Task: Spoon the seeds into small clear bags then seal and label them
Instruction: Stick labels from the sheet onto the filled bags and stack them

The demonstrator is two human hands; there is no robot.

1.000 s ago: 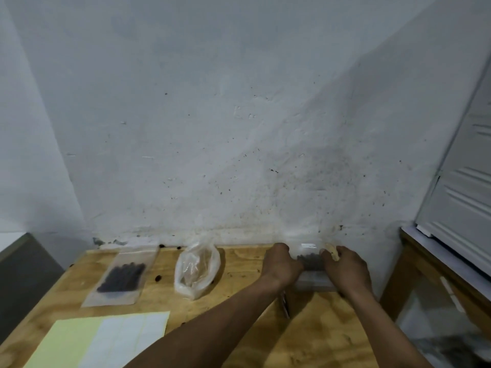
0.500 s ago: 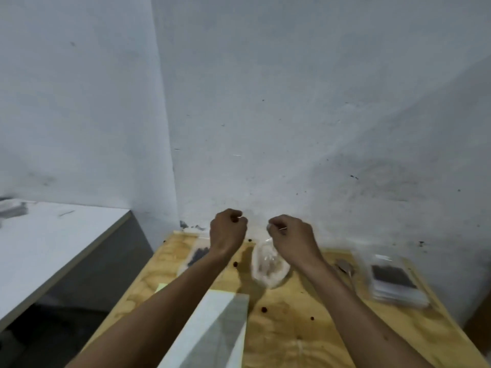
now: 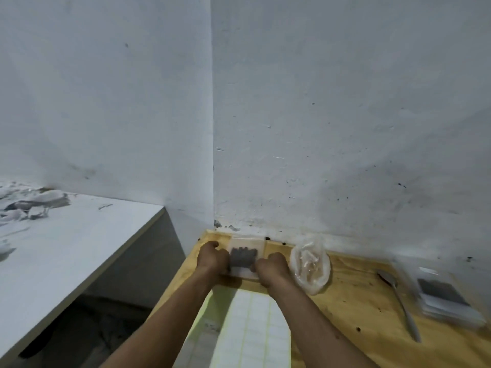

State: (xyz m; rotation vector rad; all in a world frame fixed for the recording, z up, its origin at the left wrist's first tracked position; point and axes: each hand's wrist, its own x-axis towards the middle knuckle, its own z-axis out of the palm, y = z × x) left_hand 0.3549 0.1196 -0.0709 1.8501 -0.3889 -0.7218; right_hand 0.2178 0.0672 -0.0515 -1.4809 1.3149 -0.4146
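Note:
A small clear bag with dark seeds lies at the far left corner of the wooden table, close to the wall. My left hand grips its left edge and my right hand grips its lower right edge, fingers curled. A crumpled clear plastic bag sits just right of my right hand. A metal spoon lies further right. At the far right a clear container of dark seeds stands. A sheet of white labels lies between my forearms.
The white wall rises directly behind the table. To the left, across a dark gap, stands a white counter with crumpled paper scraps on its far end. Loose dark seeds dot the wood near the wall.
My view swung left. Both hands moved from the seed container at the right, past the crumpled bag, to the filled seed bag at the left and closed on its edges.

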